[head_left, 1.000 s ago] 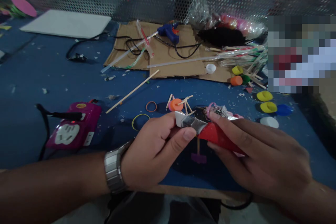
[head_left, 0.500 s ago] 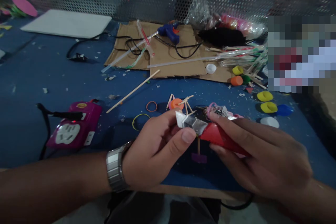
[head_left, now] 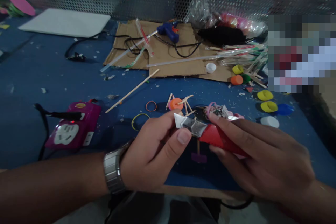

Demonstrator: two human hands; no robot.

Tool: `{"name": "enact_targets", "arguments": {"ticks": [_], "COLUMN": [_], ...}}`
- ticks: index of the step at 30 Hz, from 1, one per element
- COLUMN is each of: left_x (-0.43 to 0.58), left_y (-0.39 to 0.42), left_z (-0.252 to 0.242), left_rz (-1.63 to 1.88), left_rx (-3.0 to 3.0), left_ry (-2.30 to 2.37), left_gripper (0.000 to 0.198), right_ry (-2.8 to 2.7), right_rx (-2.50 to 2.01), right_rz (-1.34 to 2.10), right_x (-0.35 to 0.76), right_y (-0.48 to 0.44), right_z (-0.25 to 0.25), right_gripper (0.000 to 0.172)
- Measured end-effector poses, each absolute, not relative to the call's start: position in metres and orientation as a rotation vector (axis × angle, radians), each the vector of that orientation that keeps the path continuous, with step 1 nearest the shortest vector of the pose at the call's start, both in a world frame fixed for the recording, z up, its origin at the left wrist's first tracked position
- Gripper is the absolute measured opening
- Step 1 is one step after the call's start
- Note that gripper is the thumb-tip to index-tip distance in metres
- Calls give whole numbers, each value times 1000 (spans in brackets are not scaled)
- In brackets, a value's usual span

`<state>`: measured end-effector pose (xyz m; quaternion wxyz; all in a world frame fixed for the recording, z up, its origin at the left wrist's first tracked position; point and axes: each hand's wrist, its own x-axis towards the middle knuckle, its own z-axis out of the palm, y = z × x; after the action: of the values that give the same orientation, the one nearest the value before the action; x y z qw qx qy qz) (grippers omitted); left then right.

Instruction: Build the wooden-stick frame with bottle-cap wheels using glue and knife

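My right hand (head_left: 265, 154) is closed around the red handle of a utility knife (head_left: 217, 137). The knife's silver blade end points left, its tip in front of my left index finger. My left hand (head_left: 154, 150), with a metal watch (head_left: 114, 171) on the wrist, is curled close to the blade, thumb below it and index finger behind. What lies between those fingers, if anything, is hidden. Below the knife a thin stick with a purple piece (head_left: 198, 158) shows. Just beyond my hands are an orange cap with short sticks (head_left: 176, 104) and a pink-rimmed bundle of scraps (head_left: 220, 111).
A magenta power strip (head_left: 88, 110) with a plugged cord sits left. A wooden stick (head_left: 132, 91) and rubber bands (head_left: 151, 105) lie mid-table. Behind are cardboard (head_left: 175, 68), a blue glue gun (head_left: 169, 32) and a white board (head_left: 65, 22). Yellow caps (head_left: 265, 95) are on the right.
My left hand has shifted slightly left and the knife tip has moved a little left and down. My right hand keeps its grip on the knife. The view has shifted slightly.
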<state>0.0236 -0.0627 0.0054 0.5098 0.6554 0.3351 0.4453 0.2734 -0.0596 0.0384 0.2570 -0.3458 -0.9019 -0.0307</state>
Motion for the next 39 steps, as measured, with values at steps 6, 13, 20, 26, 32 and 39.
{"name": "enact_targets", "arguments": {"ticks": [6, 13, 20, 26, 32, 39], "left_x": [24, 24, 25, 26, 27, 27], "left_y": [-61, -60, -59, -61, -57, -58], "left_z": [10, 10, 11, 13, 16, 12], "left_rz": [1084, 1064, 1059, 1035, 1012, 995], "left_rx": [1676, 1726, 1693, 1668, 1630, 1586], "left_ry": [817, 926, 937, 977, 1012, 983], "left_gripper": [34, 44, 45, 45, 47, 51], "right_ry": [-2445, -2437, -2436, -2452, -2446, -2388], "right_rx": [-937, -952, -969, -957, -977, -1086], "right_rz": [-75, -89, -107, -160, -207, -231], "right_x": [273, 273, 274, 273, 274, 274], "right_y": [-59, -59, -59, -57, -57, -58], "right_z": [39, 36, 35, 35, 33, 33], "right_gripper": [35, 37, 36, 36, 35, 39]}}
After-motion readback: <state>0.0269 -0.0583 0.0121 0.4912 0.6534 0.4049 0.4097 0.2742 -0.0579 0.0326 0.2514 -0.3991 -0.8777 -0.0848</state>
